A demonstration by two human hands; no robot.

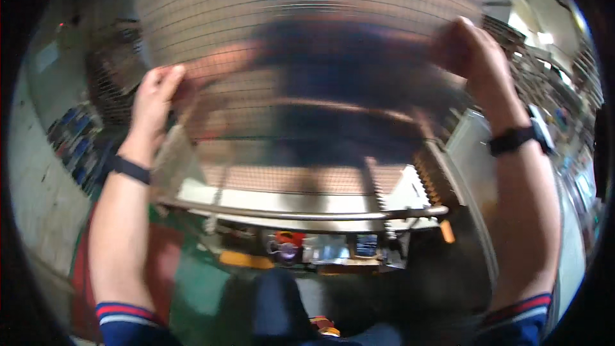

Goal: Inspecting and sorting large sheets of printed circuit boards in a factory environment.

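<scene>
A large, shiny metal-looking sheet [218, 19] with a grid of thin dark lines spans the view in front of me. It mirrors my arms and dark clothing in a blur. My left hand [155, 99] grips the sheet's left edge, thumb and fingers pressed together. At the right edge, higher up, my right hand [477, 57] is closed on the same sheet; some of its fingers are hidden. The sheet's near part lies over a frame with a round metal bar [307, 214] along its front. Toothed or spring-like strips [373, 182] show near the bar.
Below the bar, a shelf holds a red and purple item [287, 247], clear packets [328, 250] and an orange piece [246, 260]. Another orange piece [447, 231] hangs at the right. A pale panel [471, 144] stands by my right forearm. Racks with cluttered items [73, 141] stand at left.
</scene>
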